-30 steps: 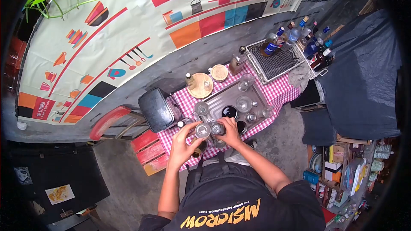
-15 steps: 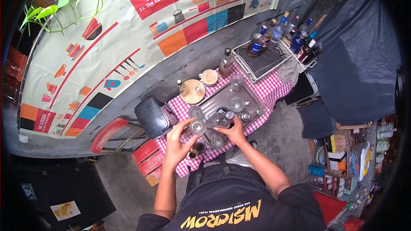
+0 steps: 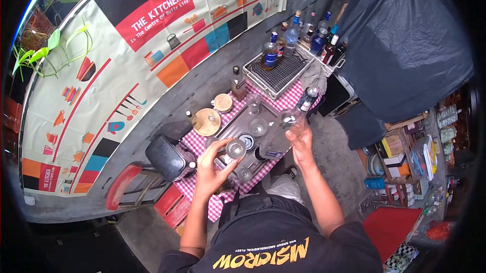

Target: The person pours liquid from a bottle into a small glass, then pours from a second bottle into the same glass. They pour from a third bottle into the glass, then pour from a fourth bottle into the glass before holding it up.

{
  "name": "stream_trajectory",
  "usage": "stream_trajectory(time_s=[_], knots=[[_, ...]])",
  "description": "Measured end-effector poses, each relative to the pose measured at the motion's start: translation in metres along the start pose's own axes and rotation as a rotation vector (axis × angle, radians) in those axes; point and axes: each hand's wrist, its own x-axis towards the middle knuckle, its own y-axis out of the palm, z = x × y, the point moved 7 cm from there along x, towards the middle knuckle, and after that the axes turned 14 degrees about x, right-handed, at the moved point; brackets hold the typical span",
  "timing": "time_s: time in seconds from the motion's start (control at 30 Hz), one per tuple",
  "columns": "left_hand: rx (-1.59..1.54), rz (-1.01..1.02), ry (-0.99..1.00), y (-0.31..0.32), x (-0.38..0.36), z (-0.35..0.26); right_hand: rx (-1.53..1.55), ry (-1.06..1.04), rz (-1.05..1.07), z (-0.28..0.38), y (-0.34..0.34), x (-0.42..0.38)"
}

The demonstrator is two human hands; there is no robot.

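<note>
In my left hand [image 3: 211, 165] a small clear drinking glass [image 3: 236, 148] is pinched between thumb and fingers, over the near-left part of the metal tray [image 3: 231, 130]. My right hand [image 3: 302, 147] is wrapped round the lower part of a clear glass bottle [image 3: 306, 104], tilted with its neck pointing away from me, beyond the tray's right side. On the tray stand several clear glasses, among them one in the middle [image 3: 258, 127], a taller one [image 3: 253, 104] at the far end and one [image 3: 244, 174] near me.
A red checked cloth [image 3: 191, 144] covers the table. Behind the tray are a round wooden board [image 3: 207, 121], a wooden-topped mug [image 3: 222, 102] and a brown liquor bottle [image 3: 238, 85]. Several bottles crowd a black mesh rack [image 3: 283, 70] at the far right. A black stool [image 3: 166, 157] stands at left.
My right hand has moved right with the bottle, from beside the glass to past the tray's right side. My left hand still holds the glass in place. The view has turned slightly right.
</note>
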Motion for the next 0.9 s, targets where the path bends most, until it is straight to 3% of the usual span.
stream_trajectory(time_s=[0.2, 0.37, 0.5, 0.6, 0.9], knots=[[-0.066, 0.016, 0.051, 0.016, 0.009, -0.013, -0.193, -0.05, -0.03, 0.031, -0.051, 0.0], [-0.204, 0.06, 0.029, 0.033, 0.015, -0.024, -0.42, -0.006, 0.014, 0.087, -0.029, -0.003], [-0.271, 0.106, 0.015, 0.053, 0.011, -0.018, -1.08, 0.132, 0.229, 0.124, 0.0, 0.002], [-0.351, 0.118, -0.015, 0.066, 0.011, -0.013, -1.098, 0.019, 0.332, 0.129, 0.012, -0.002], [-0.434, 0.147, 0.002, 0.075, 0.016, -0.013, -1.373, 0.042, 0.585, 0.164, 0.042, 0.005]])
